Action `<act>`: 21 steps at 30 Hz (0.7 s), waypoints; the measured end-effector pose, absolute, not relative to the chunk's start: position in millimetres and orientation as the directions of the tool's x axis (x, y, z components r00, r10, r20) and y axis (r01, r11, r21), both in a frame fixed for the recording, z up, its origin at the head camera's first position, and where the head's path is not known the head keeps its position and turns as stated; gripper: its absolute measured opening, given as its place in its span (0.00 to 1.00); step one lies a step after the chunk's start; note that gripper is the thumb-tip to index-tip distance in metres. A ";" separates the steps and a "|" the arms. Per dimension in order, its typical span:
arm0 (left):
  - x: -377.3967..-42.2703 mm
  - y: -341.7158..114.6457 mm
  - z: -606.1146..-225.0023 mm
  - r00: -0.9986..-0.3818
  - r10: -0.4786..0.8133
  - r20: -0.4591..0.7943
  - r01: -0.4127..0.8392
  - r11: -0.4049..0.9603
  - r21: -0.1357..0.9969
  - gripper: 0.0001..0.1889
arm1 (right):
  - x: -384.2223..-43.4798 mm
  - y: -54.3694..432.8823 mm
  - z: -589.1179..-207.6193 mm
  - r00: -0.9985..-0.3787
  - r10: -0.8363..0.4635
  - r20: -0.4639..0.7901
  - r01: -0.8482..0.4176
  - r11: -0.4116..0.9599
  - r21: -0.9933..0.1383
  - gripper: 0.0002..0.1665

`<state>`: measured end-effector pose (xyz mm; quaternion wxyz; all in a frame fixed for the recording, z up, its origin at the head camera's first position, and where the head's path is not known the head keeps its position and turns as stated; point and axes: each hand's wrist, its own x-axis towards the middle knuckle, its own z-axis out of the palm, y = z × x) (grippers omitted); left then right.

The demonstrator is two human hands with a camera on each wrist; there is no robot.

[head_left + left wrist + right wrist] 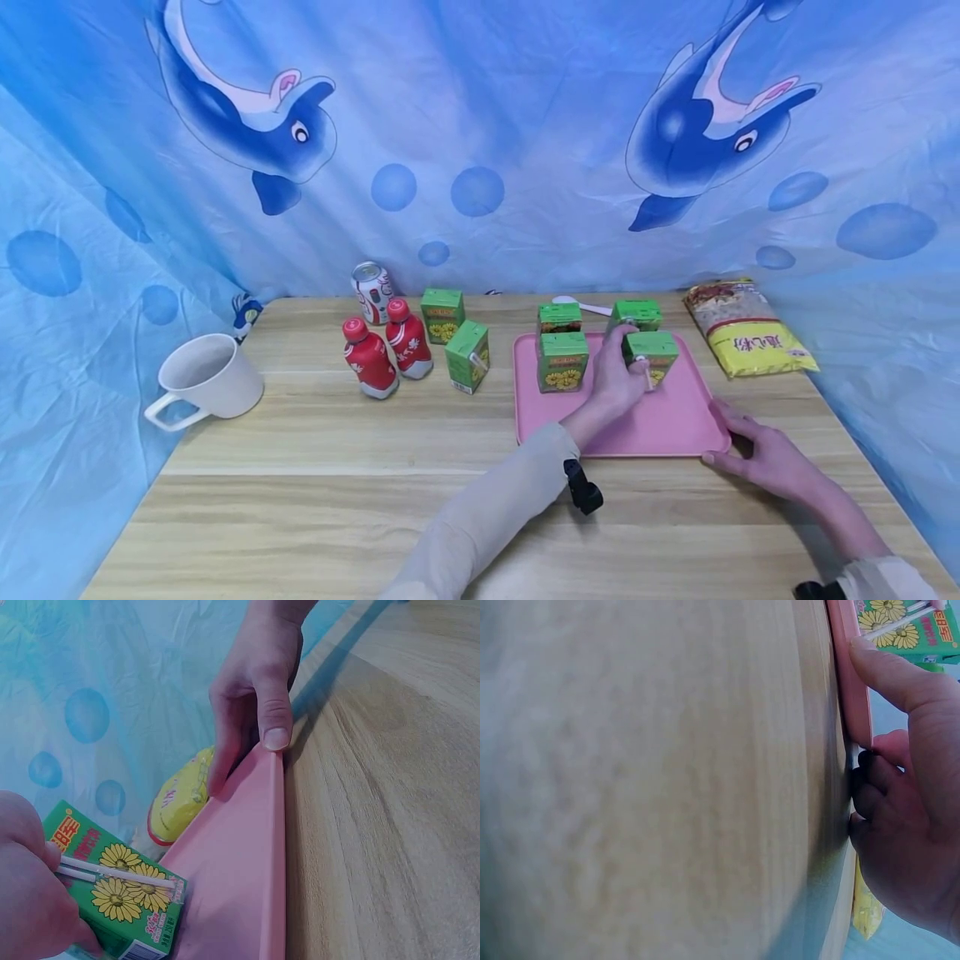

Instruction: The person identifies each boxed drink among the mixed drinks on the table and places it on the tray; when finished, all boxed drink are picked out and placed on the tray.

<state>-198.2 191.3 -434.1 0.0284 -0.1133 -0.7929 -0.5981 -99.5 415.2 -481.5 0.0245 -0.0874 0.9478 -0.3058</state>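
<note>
On the pink tray [675, 429] stand several green drink cartons with yellow flowers. My left hand [613, 375] grips the front right drink carton [112, 892], its thumb across the side that bears the straw. Behind that one is another carton [637, 311], partly covered by the hand. Two more, a front carton [562, 363] and a back carton [559, 316], stand at the tray's left side. My right hand [772, 458] holds the tray's near right corner, thumb on the front rim and fingers along the right side, as the left wrist view shows.
Left of the tray stand two other green cartons [468, 358], two red bottles [371, 358] and a can [372, 292]. A white mug [210, 375] is at the far left. A yellow bag [753, 329] lies at the back right, and a white spoon [592, 307] behind the tray.
</note>
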 end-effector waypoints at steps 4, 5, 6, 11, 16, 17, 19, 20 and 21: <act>-199.9 192.1 -434.5 -0.977 0.137 0.165 0.197 0.261 0.945 0.30 | -99.0 414.9 -480.8 -0.983 -0.181 0.006 -0.150 0.794 -0.589 0.55; -200.1 192.2 -434.6 -0.978 0.137 0.160 0.192 0.261 0.946 0.30 | -99.0 414.8 -480.6 -0.983 -0.182 0.006 -0.151 0.794 -0.589 0.55; -200.5 192.4 -434.8 -0.978 0.137 0.157 0.189 0.261 0.947 0.30 | -98.9 414.8 -480.5 -0.983 -0.182 0.007 -0.151 0.794 -0.589 0.55; -202.1 191.4 -435.3 -0.979 0.143 0.147 0.180 0.252 0.951 0.30 | -98.8 413.6 -479.6 -0.983 -0.183 -0.009 -0.143 0.796 -0.589 0.56; -204.8 191.0 -435.8 -0.974 0.150 0.169 0.203 0.256 0.945 0.30 | -98.9 413.1 -478.7 -0.984 -0.178 -0.020 -0.132 0.796 -0.591 0.57; -205.5 191.1 -436.2 -0.973 0.153 0.175 0.211 0.262 0.942 0.30 | -98.9 413.2 -478.6 -0.984 -0.178 -0.022 -0.131 0.796 -0.590 0.58; -206.2 190.9 -436.5 -0.970 0.163 0.179 0.219 0.275 0.936 0.30 | -99.0 413.4 -478.1 -0.984 -0.178 -0.023 -0.130 0.797 -0.590 0.58; -206.4 190.9 -436.6 -0.969 0.169 0.181 0.223 0.283 0.933 0.30 | -99.0 413.4 -477.9 -0.984 -0.179 -0.023 -0.131 0.796 -0.591 0.58; -206.1 190.7 -436.4 -0.968 0.178 0.176 0.223 0.296 0.929 0.29 | -98.9 413.5 -477.7 -0.983 -0.180 -0.022 -0.132 0.796 -0.590 0.58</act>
